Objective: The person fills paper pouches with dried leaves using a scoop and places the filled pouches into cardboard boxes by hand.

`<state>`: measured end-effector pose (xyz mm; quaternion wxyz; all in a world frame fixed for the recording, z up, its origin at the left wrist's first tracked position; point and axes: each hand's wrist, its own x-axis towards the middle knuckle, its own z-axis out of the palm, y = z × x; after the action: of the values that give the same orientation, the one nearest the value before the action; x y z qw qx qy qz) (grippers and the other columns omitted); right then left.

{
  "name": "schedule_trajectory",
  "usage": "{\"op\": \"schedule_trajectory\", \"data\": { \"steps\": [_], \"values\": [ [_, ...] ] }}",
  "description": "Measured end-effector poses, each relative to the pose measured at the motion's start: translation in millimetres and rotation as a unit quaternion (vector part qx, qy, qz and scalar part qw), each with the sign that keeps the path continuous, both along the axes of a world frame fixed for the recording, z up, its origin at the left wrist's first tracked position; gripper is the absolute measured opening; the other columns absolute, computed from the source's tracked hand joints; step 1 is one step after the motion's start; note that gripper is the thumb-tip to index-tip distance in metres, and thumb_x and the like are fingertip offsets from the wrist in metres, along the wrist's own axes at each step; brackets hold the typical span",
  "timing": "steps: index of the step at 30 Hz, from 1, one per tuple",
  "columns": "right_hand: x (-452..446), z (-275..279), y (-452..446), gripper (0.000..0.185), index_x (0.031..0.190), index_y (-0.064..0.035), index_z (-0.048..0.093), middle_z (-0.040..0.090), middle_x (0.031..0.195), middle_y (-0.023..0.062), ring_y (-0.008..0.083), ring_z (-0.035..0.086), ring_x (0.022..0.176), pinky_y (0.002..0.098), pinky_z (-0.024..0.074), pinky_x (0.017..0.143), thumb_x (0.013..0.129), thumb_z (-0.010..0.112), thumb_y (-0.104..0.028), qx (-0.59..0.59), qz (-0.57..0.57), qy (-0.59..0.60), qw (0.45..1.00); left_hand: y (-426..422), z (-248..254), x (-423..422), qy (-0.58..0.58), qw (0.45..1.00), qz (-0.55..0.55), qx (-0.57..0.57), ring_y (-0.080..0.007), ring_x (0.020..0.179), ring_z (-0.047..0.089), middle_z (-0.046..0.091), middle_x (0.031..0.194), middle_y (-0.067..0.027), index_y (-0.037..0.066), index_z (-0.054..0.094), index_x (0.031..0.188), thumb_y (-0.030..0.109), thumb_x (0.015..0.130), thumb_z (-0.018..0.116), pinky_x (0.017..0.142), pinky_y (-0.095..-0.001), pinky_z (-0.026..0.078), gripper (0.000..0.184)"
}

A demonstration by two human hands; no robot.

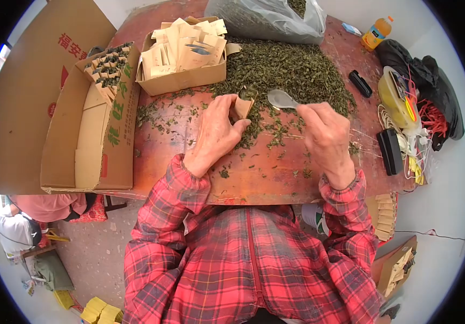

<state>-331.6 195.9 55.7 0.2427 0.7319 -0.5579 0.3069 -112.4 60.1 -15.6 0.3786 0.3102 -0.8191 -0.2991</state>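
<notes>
My left hand [219, 125] is closed around a small brown paper bag [242, 108], its mouth tilted up, with dark dried leaves showing at the opening. Just to the right, my right hand [327, 135] grips the handle of a translucent plastic spoon [282, 99]. The spoon's bowl looks empty and is apart from the bag. Behind both hands spreads a large heap of dried green leaves [292, 70]. Loose leaf bits lie scattered on the red table [189, 178] around my hands.
A carton of flat paper bags [184, 81] stands behind my left hand. Farther left, a long carton [119, 124] holds filled bags in its far end. A grey plastic sack [265, 24], an orange drink bottle [377, 33], a black case [389, 151] and a yellow container [391, 100] surround the heap.
</notes>
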Motion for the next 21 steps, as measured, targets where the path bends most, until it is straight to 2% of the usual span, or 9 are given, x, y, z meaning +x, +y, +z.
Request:
{"op": "schedule_trajectory", "data": {
  "steps": [4,8,11,13,15,16,19,21],
  "values": [
    [-1,-15,5,0.032,0.105,-0.0035,0.073,0.071,0.09,0.0082,0.0267,0.072,0.082,0.0378,0.058,0.064,0.076,0.07,0.009,0.015,-0.018,-0.034,0.999,-3,3,0,-0.033,0.999,0.008,-0.002,-0.0428,0.094,0.07,0.068,0.102,-0.0231,-0.004,0.061,0.109,0.011,0.082,0.087,0.082,-0.0466,0.056,0.041],
    [-8,-36,3,0.036,0.107,-0.0039,0.073,0.071,0.091,0.009,0.0282,0.073,0.084,0.0392,0.0586,0.066,0.075,0.068,0.011,0.017,-0.026,-0.059,0.998,-3,-4,0,-0.016,0.999,0.014,-0.027,-0.0444,0.092,0.067,0.067,0.099,-0.0238,-0.004,0.06,0.108,0.012,0.082,0.086,0.08,-0.0492,0.054,0.04],
    [-13,-46,3,0.037,0.107,-0.0037,0.073,0.072,0.093,0.0105,0.0303,0.073,0.084,0.0408,0.059,0.067,0.074,0.067,0.012,0.018,-0.029,-0.079,0.996,-3,-3,2,-0.034,0.999,0.024,-0.023,-0.0446,0.093,0.065,0.067,0.1,-0.0235,-0.003,0.06,0.109,0.015,0.081,0.086,0.081,-0.0511,0.052,0.042],
    [-18,-55,2,0.037,0.107,-0.0033,0.073,0.073,0.094,0.0117,0.0319,0.073,0.084,0.0419,0.0592,0.068,0.074,0.067,0.013,0.021,-0.024,-0.097,0.995,0,-1,4,-0.038,0.998,0.033,-0.045,-0.0448,0.1,0.062,0.067,0.103,-0.0228,-0.002,0.061,0.111,0.02,0.081,0.086,0.086,-0.0525,0.05,0.045],
    [-22,-64,1,0.03,0.109,-0.0026,0.074,0.072,0.092,0.0132,0.0326,0.072,0.08,0.0409,0.0571,0.067,0.084,0.068,0.011,0.007,-0.011,-0.123,0.992,6,8,9,-0.043,0.998,0.029,-0.036,-0.0446,0.101,0.062,0.067,0.104,-0.0224,-0.001,0.062,0.113,0.02,0.081,0.086,0.087,-0.0524,0.05,0.046],
    [-24,-67,2,0.026,0.11,-0.0023,0.075,0.072,0.091,0.0139,0.0329,0.072,0.078,0.0404,0.056,0.066,0.088,0.069,0.011,0.003,-0.008,-0.137,0.991,12,21,14,-0.05,0.998,0.033,-0.019,-0.0429,0.101,0.063,0.067,0.105,-0.0216,-0.001,0.063,0.114,0.019,0.08,0.087,0.087,-0.051,0.052,0.046],
    [-26,-73,4,0.023,0.11,-0.0019,0.075,0.07,0.089,0.0142,0.0317,0.069,0.074,0.0391,0.0534,0.064,0.091,0.069,0.01,0.017,-0.007,-0.179,0.984,17,39,37,-0.033,0.999,0.004,0.003,-0.0407,0.099,0.065,0.067,0.105,-0.0209,-0.001,0.064,0.114,0.019,0.081,0.088,0.085,-0.0492,0.054,0.046],
    [-28,-77,5,0.017,0.108,-0.0013,0.074,0.068,0.086,0.0138,0.0295,0.067,0.072,0.038,0.0518,0.064,0.094,0.069,0.008,0.012,-0.006,-0.193,0.981,24,57,62,-0.076,0.996,0.024,0.035,-0.0325,0.09,0.07,0.07,0.101,-0.0171,-0.001,0.065,0.114,0.019,0.082,0.089,0.08,-0.0423,0.058,0.045]
  ]
}}
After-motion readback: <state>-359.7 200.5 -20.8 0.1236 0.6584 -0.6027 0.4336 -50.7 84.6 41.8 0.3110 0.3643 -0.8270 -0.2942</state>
